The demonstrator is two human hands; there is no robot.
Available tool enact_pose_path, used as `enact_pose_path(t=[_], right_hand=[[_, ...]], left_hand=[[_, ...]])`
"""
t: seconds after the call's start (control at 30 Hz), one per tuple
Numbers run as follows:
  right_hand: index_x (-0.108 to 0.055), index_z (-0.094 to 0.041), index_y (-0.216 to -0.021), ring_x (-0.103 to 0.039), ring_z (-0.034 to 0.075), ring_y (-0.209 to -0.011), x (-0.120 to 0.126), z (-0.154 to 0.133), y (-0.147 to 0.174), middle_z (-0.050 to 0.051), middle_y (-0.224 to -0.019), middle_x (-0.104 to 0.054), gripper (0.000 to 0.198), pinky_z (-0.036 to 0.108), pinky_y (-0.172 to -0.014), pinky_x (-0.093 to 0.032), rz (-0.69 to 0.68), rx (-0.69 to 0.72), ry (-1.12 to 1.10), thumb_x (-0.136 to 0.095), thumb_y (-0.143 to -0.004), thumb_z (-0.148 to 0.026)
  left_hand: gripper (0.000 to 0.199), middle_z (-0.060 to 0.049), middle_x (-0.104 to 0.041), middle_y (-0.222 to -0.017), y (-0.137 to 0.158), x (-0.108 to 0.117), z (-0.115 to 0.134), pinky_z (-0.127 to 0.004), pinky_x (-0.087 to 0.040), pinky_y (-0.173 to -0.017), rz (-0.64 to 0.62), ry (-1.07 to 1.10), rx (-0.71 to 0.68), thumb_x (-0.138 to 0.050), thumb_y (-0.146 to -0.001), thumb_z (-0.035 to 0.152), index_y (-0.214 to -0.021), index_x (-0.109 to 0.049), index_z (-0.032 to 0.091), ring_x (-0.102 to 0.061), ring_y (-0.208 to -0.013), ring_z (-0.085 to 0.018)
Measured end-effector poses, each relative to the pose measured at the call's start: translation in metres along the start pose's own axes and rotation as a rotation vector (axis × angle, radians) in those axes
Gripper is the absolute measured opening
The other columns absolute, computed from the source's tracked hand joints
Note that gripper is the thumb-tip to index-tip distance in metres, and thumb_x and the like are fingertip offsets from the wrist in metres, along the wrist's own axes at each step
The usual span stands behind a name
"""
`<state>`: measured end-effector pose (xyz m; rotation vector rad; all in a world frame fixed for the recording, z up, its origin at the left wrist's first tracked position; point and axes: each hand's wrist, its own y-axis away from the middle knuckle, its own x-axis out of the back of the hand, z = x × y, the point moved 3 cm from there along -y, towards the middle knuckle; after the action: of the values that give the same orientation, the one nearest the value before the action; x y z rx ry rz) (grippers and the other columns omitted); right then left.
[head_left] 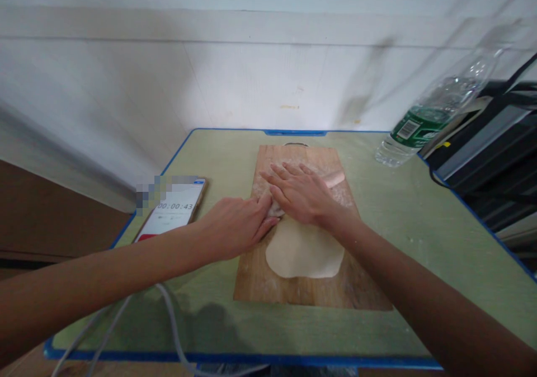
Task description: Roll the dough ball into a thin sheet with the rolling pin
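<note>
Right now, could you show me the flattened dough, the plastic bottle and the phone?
Flattened dough point(305, 249): head view, middle of its uncovered part.
Plastic bottle point(428, 118): head view, on its green label.
Phone point(173, 212): head view, on its lit screen.

Thin pale dough lies flat on a wooden board

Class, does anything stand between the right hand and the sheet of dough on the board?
Apparently yes: a rolling pin, its end showing beside the right hand, seems to run beneath that palm, though the palm hides most of it. Nothing covers the near part of the dough sheet.
</note>
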<state>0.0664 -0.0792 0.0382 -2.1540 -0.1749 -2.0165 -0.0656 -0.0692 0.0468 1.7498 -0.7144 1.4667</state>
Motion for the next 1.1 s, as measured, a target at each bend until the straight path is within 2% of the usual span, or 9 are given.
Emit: enact_pose_path(t=[0.17,0.4,0.57,0.73,0.87,1.1], right_hand=[[-0.034,-0.025,-0.147,-0.028,0.027,-0.139,0.000,0.002,-0.009,0.006,-0.152,-0.034,0.052,0.050,-0.112,-0.020,-0.043,-0.021,-0.022,-0.020,-0.097,-0.034],[-0.028,-0.025,-0.149,-0.026,0.027,-0.140,0.001,0.001,-0.022,0.007,-0.154,-0.029,0.053,0.050,-0.112,-0.020,-0.112,-0.028,-0.037,-0.019,-0.098,-0.033],[-0.027,-0.024,-0.150,-0.026,0.026,-0.140,0.001,0.002,-0.032,0.008,-0.154,-0.029,0.054,0.051,-0.111,-0.022,-0.096,-0.024,-0.046,-0.019,-0.097,-0.032],[-0.024,-0.021,-0.150,-0.022,0.028,-0.141,-0.003,0.004,-0.047,0.010,-0.155,-0.024,0.055,0.055,-0.109,-0.023,-0.093,0.031,-0.016,-0.022,-0.096,-0.030],[-0.021,-0.018,-0.151,-0.017,0.026,-0.143,-0.005,0.006,-0.058,0.013,-0.156,-0.022,0.056,0.052,-0.110,-0.022,-0.103,0.046,-0.044,-0.020,-0.096,-0.028],[-0.022,-0.016,-0.151,-0.020,0.024,-0.142,-0.008,0.010,-0.076,0.014,-0.155,-0.025,0.057,0.048,-0.112,-0.021,-0.123,0.026,-0.092,-0.020,-0.095,-0.028]], left_hand=[[0.044,-0.010,-0.069,-0.080,-0.003,0.004,-0.001,-0.032,-0.048,-0.060,0.007,0.003,-0.003,-0.027,-0.097,0.041,-0.123,-0.044,0.011,-0.068,-0.070,-0.025],[0.047,-0.013,-0.069,-0.084,-0.005,0.003,-0.006,-0.036,-0.050,-0.067,0.004,0.004,0.013,-0.025,-0.097,0.042,-0.123,-0.045,0.009,-0.069,-0.077,-0.027],[0.051,-0.014,-0.070,-0.087,-0.007,0.004,-0.010,-0.036,-0.050,-0.068,-0.010,0.014,0.028,-0.024,-0.097,0.044,-0.129,-0.041,0.009,-0.069,-0.079,-0.028],[0.049,-0.013,-0.071,-0.086,-0.010,0.001,-0.017,-0.034,-0.050,-0.067,0.012,0.044,0.028,-0.022,-0.098,0.044,-0.126,-0.043,0.010,-0.069,-0.077,-0.027],[0.049,-0.013,-0.071,-0.084,-0.011,-0.002,-0.022,-0.034,-0.049,-0.065,0.014,0.049,0.020,-0.021,-0.098,0.044,-0.127,-0.040,0.010,-0.069,-0.075,-0.027],[0.048,-0.012,-0.071,-0.089,-0.015,0.001,-0.025,-0.033,-0.047,-0.066,0.008,0.052,0.053,-0.021,-0.097,0.043,-0.129,-0.036,0.012,-0.069,-0.077,-0.026]])
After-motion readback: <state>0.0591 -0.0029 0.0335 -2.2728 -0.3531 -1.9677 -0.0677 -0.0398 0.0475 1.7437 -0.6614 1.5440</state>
